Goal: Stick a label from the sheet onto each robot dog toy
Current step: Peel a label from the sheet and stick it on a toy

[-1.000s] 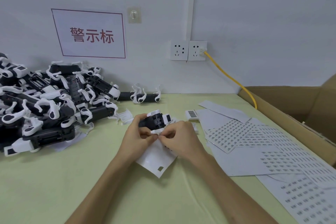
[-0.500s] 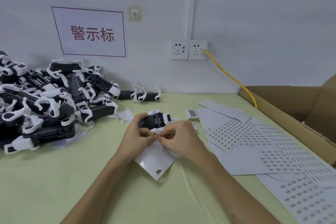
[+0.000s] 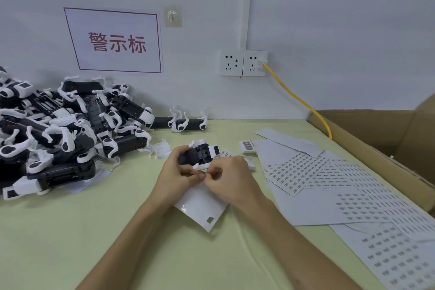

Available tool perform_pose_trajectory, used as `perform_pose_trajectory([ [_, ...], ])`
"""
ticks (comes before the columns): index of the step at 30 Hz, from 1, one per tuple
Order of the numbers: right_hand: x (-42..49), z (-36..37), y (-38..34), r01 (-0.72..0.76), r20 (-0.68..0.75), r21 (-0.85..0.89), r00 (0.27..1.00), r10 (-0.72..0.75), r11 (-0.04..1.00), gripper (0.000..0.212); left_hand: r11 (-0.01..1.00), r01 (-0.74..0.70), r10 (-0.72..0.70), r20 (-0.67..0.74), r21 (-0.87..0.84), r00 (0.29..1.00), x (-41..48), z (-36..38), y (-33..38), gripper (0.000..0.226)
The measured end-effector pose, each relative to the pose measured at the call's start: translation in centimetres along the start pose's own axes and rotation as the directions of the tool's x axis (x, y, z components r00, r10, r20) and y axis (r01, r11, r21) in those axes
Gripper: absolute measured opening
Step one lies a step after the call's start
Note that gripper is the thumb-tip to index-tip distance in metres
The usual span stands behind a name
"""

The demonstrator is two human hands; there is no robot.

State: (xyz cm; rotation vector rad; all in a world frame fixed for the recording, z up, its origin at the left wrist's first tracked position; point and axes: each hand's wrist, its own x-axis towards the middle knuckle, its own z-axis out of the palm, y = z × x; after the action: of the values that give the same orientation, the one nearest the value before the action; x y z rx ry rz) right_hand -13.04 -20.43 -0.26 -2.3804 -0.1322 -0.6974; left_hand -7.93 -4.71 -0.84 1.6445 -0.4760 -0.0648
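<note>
Filling the left of the frame, a heap of black-and-white robot dog toys (image 3: 58,129) lies on the pale green desk (image 3: 70,231), under a wall sign (image 3: 115,41) in red reading 警示标. At centre, the left hand (image 3: 175,178) curls around one robot dog toy (image 3: 200,154), its thumb pinching a nearly bare label sheet (image 3: 202,209). The right hand (image 3: 231,182) pinches at that sheet's top edge, fingertips meeting the left thumb. Printed label sheets (image 3: 329,186), text too small to read, spread toward the lower right beside a cardboard box (image 3: 376,139).
</note>
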Motion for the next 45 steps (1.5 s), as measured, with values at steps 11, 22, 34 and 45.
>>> perform_pose_trajectory([
  [11,0.0,0.0,0.1,-0.008,-0.026,0.02,1.0,0.009,1.0,0.008,1.0,0.007,-0.007,-0.021,0.018,1.0,-0.4,0.1,0.5,0.067],
  [22,0.5,-0.4,1.2,-0.035,0.101,0.144,0.995,0.021,0.989,0.004,0.999,0.032,-0.032,-0.014,0.036,0.999,-0.3,-0.3,0.4,0.069],
  [34,0.2,-0.4,1.0,-0.023,0.085,0.135,0.996,0.011,0.991,0.007,0.999,0.012,-0.011,-0.013,0.049,1.0,-0.3,-0.1,0.2,0.068],
  [45,0.5,-0.9,1.2,0.005,0.111,0.162,0.994,-0.023,0.987,0.015,0.999,0.037,-0.036,-0.047,0.017,0.998,-0.4,-0.2,0.6,0.066],
])
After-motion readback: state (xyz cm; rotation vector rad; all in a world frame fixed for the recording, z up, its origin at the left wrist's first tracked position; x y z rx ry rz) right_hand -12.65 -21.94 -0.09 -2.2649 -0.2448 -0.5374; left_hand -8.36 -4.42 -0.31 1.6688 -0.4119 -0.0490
